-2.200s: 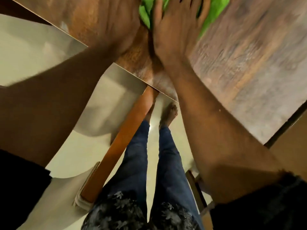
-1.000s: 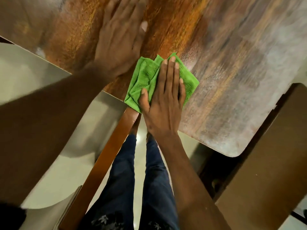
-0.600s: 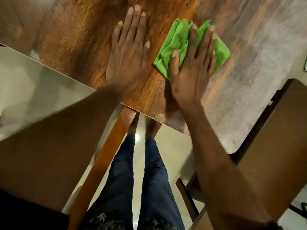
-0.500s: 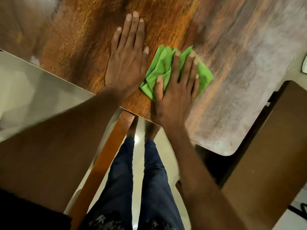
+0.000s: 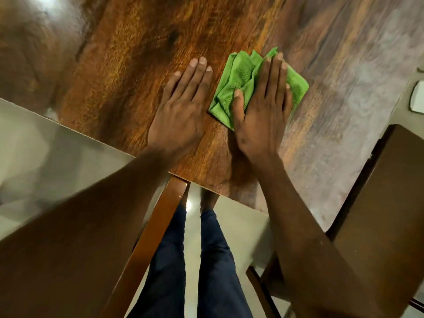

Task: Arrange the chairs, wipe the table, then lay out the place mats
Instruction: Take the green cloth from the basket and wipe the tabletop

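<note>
My right hand (image 5: 259,111) lies flat with fingers nearly straight, pressing a crumpled green microfibre cloth (image 5: 241,79) against the table; it pins the cloth under palm and fingers rather than clutching it, thumb resting on the cloth's near edge. My left hand (image 5: 181,109) lies just beside it, palm down and fingers straight, holding nothing, bracing on the wood.

Beneath both is the largest thing here: a wide, glossy table top of dark, orange-brown grained wood (image 5: 142,53), filling the upper picture. Its near edge runs diagonally, and I stand at that edge. The right part looks greyer and duller, though motion blur makes it hard to say why.

To the right, a brown wooden chair (image 5: 390,203) stands close against the table's corner. Below the edge, an orange-brown wooden rail (image 5: 158,226), perhaps part of another chair, slants down beside my legs in dark blue trousers (image 5: 190,260), over a pale glossy floor (image 5: 34,157).

The cloth sits near the table's near edge, bunched into folds, its far corner sticking out beyond my fingertips. I judge it light, soft and limp; it will slide easily on this slick surface and ruck up further. It is best held by flat pressure over its middle, or gathered by a folded edge to lift.

No place mats are visible.
</note>
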`<state>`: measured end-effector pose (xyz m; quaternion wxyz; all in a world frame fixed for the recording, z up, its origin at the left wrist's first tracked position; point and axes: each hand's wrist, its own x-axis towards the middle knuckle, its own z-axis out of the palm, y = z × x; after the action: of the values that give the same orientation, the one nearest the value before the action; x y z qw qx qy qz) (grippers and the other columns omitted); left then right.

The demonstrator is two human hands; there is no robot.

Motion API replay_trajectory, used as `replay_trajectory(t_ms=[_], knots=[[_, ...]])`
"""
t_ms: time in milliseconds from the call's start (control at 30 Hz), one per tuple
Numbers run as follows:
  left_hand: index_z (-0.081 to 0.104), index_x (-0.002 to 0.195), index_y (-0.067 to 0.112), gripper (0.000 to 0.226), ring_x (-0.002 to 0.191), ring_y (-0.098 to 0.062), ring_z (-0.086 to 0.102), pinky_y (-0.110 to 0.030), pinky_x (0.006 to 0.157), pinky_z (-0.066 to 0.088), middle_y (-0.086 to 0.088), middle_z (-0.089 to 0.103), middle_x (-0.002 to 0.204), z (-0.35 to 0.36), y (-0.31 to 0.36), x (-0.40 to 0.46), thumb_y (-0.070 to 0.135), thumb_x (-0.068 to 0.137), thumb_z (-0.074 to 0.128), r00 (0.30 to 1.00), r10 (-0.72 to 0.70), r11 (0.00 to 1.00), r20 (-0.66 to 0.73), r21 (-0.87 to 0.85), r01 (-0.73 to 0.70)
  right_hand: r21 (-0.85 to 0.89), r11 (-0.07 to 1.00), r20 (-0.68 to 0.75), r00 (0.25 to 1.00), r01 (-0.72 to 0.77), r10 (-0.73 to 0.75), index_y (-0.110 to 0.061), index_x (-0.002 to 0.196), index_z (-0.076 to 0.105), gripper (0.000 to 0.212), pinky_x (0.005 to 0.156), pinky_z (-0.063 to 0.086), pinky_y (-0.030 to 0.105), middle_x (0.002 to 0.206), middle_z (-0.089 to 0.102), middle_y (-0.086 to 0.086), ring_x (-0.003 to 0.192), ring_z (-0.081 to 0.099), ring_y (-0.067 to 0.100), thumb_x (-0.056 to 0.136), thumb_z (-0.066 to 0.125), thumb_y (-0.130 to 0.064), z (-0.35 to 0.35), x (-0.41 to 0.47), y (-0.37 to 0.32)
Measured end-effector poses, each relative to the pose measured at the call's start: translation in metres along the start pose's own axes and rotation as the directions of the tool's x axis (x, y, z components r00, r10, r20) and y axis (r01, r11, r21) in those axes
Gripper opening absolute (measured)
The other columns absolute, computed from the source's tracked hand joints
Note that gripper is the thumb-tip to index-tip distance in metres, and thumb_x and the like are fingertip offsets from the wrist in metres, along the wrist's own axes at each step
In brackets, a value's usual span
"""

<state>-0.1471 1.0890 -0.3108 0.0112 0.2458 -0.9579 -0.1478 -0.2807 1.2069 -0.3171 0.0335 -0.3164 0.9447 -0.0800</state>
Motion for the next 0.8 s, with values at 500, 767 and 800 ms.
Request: replay_trajectory(t_ms=[500, 767, 800], knots=[[0.022, 0.168, 0.009, 0.057, 0.165, -0.019, 0.012, -0.045, 0.133, 0.013, -0.008, 0.019, 0.177, -0.004, -0.002, 0.004, 0.018, 0.112, 0.025, 1.000, -0.025, 0.996, -0.008, -0.084, 0.025, -0.042, 0.995, 0.207, 0.975, 0.087, -0.077, -0.013, 0.170, 0.007, 0.076, 0.133, 0.013, 0.044, 0.179, 0.000, 0.004, 0.166, -0.002, 0.018, 0.107, 0.030, -0.048, -0.013, -0.123, 0.006], [0.020, 0.169, 0.009, 0.056, 0.165, -0.019, 0.011, -0.043, 0.134, 0.010, -0.009, 0.017, 0.177, -0.002, 0.000, 0.003, 0.018, 0.114, 0.028, 0.999, -0.032, 0.997, -0.020, -0.066, 0.031, 0.064, 0.997, 0.077, 0.995, 0.052, -0.057, -0.012, 0.169, 0.017, 0.075, 0.133, 0.011, 0.046, 0.178, 0.012, 0.007, 0.166, 0.008, 0.022, 0.110, 0.023, -0.059, -0.015, 0.025, 0.051], [0.020, 0.169, 0.009, 0.056, 0.165, -0.019, 0.011, -0.042, 0.134, 0.009, -0.008, 0.017, 0.177, -0.002, 0.001, 0.003, 0.019, 0.114, 0.027, 0.999, -0.034, 0.997, -0.021, -0.068, 0.032, 0.066, 0.997, 0.061, 0.998, 0.028, -0.032, -0.012, 0.169, 0.019, 0.075, 0.133, 0.011, 0.046, 0.178, 0.013, 0.007, 0.165, 0.009, 0.022, 0.110, 0.021, -0.059, -0.013, 0.035, 0.048]])
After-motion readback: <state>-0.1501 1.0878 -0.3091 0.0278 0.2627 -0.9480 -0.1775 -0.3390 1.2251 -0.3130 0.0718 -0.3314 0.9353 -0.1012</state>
